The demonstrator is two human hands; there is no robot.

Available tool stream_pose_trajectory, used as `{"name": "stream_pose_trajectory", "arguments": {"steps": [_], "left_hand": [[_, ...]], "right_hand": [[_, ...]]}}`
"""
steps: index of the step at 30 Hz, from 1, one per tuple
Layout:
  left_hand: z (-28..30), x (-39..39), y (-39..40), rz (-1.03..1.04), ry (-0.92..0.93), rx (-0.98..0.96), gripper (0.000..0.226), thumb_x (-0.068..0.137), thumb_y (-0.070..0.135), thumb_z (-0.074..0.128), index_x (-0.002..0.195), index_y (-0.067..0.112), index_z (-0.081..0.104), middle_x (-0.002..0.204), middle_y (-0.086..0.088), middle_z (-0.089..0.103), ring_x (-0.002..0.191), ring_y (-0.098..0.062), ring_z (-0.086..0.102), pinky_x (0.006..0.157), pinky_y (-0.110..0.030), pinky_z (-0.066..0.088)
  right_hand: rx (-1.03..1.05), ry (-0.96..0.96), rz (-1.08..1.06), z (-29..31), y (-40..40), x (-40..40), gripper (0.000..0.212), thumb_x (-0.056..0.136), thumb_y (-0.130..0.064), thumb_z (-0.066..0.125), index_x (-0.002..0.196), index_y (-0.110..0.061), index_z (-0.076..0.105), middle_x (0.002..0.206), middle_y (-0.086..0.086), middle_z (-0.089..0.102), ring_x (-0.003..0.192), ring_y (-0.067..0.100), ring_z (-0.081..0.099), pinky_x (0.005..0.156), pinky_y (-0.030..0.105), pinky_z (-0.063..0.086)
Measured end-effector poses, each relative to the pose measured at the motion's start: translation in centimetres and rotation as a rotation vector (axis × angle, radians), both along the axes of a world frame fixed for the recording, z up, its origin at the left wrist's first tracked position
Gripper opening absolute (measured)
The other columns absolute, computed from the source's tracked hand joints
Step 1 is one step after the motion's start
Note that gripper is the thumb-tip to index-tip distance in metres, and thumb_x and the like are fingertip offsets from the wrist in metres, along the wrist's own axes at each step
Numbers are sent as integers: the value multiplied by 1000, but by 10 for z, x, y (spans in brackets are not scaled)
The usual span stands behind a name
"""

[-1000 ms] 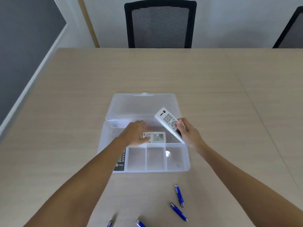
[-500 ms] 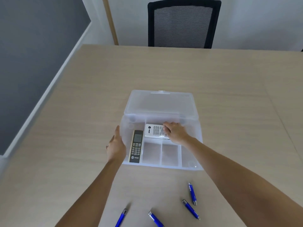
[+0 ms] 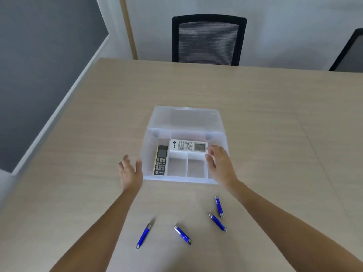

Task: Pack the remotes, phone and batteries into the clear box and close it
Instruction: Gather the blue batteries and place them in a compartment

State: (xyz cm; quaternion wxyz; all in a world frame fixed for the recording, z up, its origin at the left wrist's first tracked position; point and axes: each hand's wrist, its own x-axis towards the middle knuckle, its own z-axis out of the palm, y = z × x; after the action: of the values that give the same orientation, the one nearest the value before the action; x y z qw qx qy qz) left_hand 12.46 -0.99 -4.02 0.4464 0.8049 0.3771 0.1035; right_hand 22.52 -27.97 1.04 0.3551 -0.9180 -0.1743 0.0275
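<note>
The clear box (image 3: 177,179) stands in the middle of the table with its lid (image 3: 185,119) tipped back. A white remote (image 3: 188,145) lies across the box's back compartment. A dark remote with a gold edge (image 3: 160,163) lies lengthwise in the left compartment. My left hand (image 3: 130,172) hovers open just outside the box's left wall, holding nothing. Over the box's right side my right hand (image 3: 220,162) is open, its fingertips close to the white remote's right end. Several blue batteries lie on the table in front of the box: one (image 3: 144,235) at the left, one (image 3: 182,234) in the middle, two (image 3: 218,214) at the right.
A black mesh chair (image 3: 208,39) stands at the table's far edge and part of another chair (image 3: 349,54) shows at the right. The table's left edge (image 3: 59,122) runs along a grey wall.
My right hand has let go of the white remote, which now lies flat in the back compartment, and has drawn back to the right. My left hand has stayed beside the box.
</note>
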Motion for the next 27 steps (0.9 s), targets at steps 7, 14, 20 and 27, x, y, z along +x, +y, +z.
{"name": "stream_pose_trajectory", "arguments": {"steps": [7,14,20,27], "left_hand": [[-30,-157,-35,-591,465,292,38,86,51,60,111,22,53,110,5,55,104,-17,56,85,-30,44],[-6,-153,-74,-736,329,283,10,101,24,36,95,17,39,83,-1,51,70,-23,48,64,-33,36],[-19,-124,-135,-1203,402,662,43,93,34,49,131,16,41,133,-7,44,122,-28,42,96,-38,37],[-15,-107,-130,-933,516,461,34,101,36,37,122,10,45,126,-10,55,113,-29,52,91,-39,43]], "right_hand": [[-108,366,-304,-55,-75,-103,17,88,-23,58,98,-12,50,92,6,57,83,26,54,69,29,38],[-516,428,-86,-60,-69,-95,15,90,-5,48,104,-4,52,110,13,58,104,31,55,83,34,43],[-548,493,118,-43,-70,-110,41,82,-9,55,56,-21,26,59,-7,33,74,19,43,56,30,25],[-575,449,185,-54,-62,-128,21,85,-11,57,68,-21,48,62,-11,31,79,19,43,65,23,31]]}}
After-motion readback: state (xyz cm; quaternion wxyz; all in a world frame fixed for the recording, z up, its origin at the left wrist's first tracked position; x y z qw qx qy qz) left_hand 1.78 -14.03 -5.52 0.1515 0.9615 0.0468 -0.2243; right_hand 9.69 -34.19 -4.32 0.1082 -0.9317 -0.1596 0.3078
